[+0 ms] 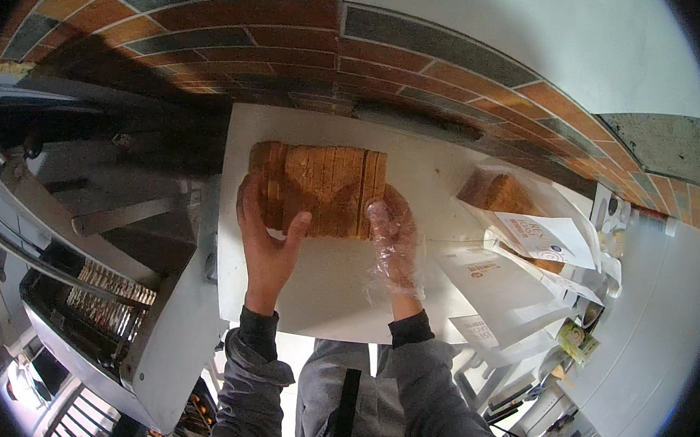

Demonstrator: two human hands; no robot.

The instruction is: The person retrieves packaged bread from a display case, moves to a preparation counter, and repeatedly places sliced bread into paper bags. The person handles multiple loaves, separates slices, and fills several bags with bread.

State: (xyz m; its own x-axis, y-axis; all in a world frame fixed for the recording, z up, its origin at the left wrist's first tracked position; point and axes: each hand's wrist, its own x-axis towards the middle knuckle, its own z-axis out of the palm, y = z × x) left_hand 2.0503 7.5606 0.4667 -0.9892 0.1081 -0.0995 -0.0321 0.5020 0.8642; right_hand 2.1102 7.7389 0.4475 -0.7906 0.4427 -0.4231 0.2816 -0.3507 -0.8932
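Observation:
A sliced loaf of brown bread (330, 192) lies on a white tabletop (319, 290), its slices standing side by side. My left hand (269, 237), bare, cups the loaf's left end, with the thumb along the near side. At the opposite end my right hand (395, 234), in a clear plastic glove, presses against the last slices. The loaf is held between both hands. A narrow gap shows between slices close to the right end. Part of the fingers of each hand is hidden.
A bread slicer (104, 285) with a row of blades stands at the left. To the right, a clear bag with bread (506, 194) lies by printed paper bags (499, 286). A brick-patterned tile wall (289, 47) rises behind the table.

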